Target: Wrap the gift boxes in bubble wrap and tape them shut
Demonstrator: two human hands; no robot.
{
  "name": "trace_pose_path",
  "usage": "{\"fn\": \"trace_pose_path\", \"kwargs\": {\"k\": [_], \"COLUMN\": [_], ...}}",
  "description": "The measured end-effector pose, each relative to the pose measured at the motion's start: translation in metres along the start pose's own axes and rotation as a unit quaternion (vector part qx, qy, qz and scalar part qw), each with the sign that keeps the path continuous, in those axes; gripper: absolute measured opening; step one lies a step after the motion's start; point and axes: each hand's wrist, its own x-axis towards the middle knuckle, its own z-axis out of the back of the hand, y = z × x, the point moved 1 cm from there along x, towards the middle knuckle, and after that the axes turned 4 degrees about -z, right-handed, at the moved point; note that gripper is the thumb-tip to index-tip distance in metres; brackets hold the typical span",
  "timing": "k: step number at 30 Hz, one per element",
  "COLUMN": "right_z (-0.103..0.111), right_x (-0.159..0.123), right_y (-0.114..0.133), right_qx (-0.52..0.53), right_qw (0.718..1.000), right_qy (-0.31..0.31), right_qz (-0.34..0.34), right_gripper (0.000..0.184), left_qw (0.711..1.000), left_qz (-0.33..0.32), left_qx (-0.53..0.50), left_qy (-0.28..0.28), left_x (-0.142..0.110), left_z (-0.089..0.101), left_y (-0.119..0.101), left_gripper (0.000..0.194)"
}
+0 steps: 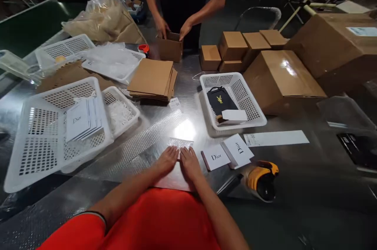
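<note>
My left hand and my right hand are side by side near the table's front edge, thumbs almost meeting. Both have their fingers bent over and gripping a piece of clear bubble wrap. Whatever lies beneath the fingers is hidden. A longer strip of bubble wrap stretches across the table to the left. Just right of my right hand lie a white Dior box and another Dior box, tilted against each other. A yellow and black tape dispenser rests farther right.
White baskets stand left and right, the left with Dior cards, the right with a black bag. Flat cardboard is stacked mid-table. Across, a co-worker's hands handle an open carton. Cartons line the right.
</note>
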Motion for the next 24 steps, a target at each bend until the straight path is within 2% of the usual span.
{"fn": "trace_pose_path", "kwargs": {"k": [2, 4, 6, 7, 8, 10, 12, 14, 17, 19, 21, 24], "right_z": [0.019, 0.04, 0.059, 0.063, 0.064, 0.058, 0.048, 0.043, 0.052, 0.067, 0.081, 0.089], "right_x": [-0.026, -0.069, -0.12, -0.143, -0.16, -0.18, -0.18, -0.173, -0.177, -0.196, -0.22, -0.232], "right_y": [-0.021, -0.058, -0.105, -0.128, -0.149, -0.183, -0.203, -0.212, -0.211, -0.195, -0.161, -0.082], "right_qx": [-0.006, -0.021, -0.028, -0.032, -0.027, 0.009, 0.035, 0.034, 0.03, 0.047, 0.081, 0.187], "right_qw": [0.997, 0.976, 0.874, 0.823, 0.784, 0.739, 0.727, 0.724, 0.687, 0.665, 0.665, 0.67], "right_qy": [-0.049, -0.127, -0.282, -0.309, -0.29, -0.177, -0.049, 0.01, -0.006, -0.035, -0.08, -0.179], "right_qz": [-0.057, -0.176, -0.394, -0.476, -0.549, -0.65, -0.684, -0.689, -0.726, -0.745, -0.738, -0.696], "right_gripper": [0.044, 0.049, 0.064, 0.074, 0.083, 0.091, 0.082, 0.066, 0.051, 0.044, 0.032, 0.03], "left_qw": [1.0, 0.999, 0.999, 0.999, 0.998, 0.997, 0.997, 0.997, 0.998, 0.998, 0.999, 0.998], "left_qz": [0.0, 0.006, 0.016, 0.021, 0.026, 0.038, 0.051, 0.055, 0.048, 0.049, 0.049, 0.036], "left_qx": [-0.009, -0.017, -0.014, -0.009, -0.004, 0.003, -0.006, -0.022, -0.029, -0.021, -0.023, -0.037], "left_qy": [0.014, 0.029, 0.043, 0.049, 0.056, 0.066, 0.063, 0.054, 0.042, 0.026, 0.001, -0.032], "left_x": [0.0, -0.001, -0.001, -0.001, -0.001, 0.001, 0.004, 0.006, 0.007, 0.005, 0.002, -0.002], "left_z": [0.004, 0.008, 0.012, 0.014, 0.016, 0.02, 0.024, 0.025, 0.023, 0.019, 0.016, 0.01], "left_y": [0.002, 0.002, -0.002, -0.005, -0.008, -0.012, -0.013, -0.011, -0.009, -0.009, -0.009, -0.007], "left_gripper": [0.041, 0.041, 0.04, 0.039, 0.038, 0.035, 0.034, 0.033, 0.031, 0.03, 0.031, 0.034]}}
